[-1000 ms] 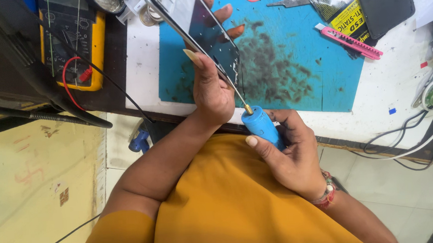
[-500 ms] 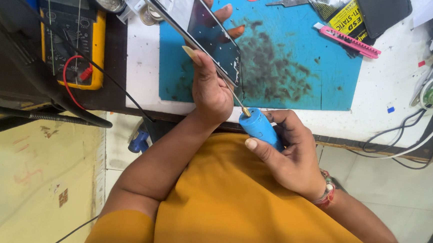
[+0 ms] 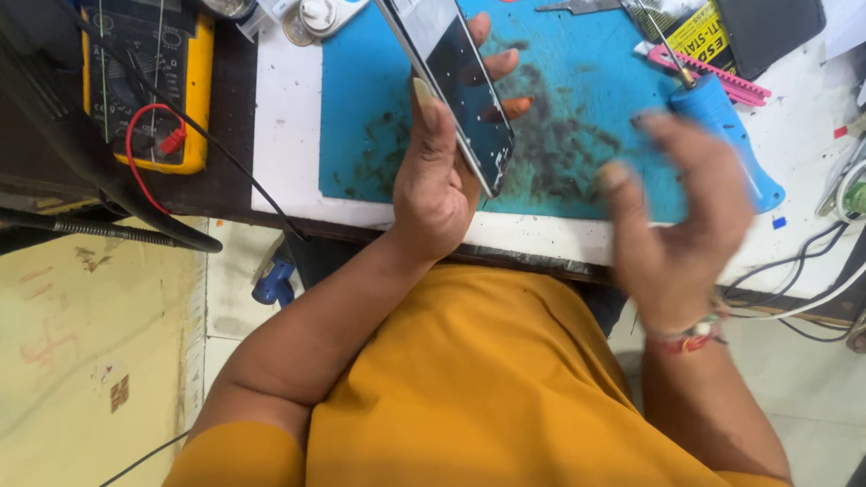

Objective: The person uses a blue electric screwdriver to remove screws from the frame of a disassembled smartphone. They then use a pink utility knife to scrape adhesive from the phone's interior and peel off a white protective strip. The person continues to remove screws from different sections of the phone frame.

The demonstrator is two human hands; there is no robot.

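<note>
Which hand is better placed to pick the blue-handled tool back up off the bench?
The right hand. It is open and blurred, right beside the blue-handled tool, which lies at the blue mat's right edge. The left hand is gripping the phone upright and is farther away.

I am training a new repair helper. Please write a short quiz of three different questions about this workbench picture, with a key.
1. True or false: the left hand holds the phone tilted above the blue mat.
2. Which hand holds the blue-handled tool? A) left B) right C) neither
3. Fill in: the yellow multimeter lies to the ____ of the mat in the picture.

Key: 1 true. 2 C: it lies on the table beside the right hand, whose fingers are spread. 3 left.
</note>
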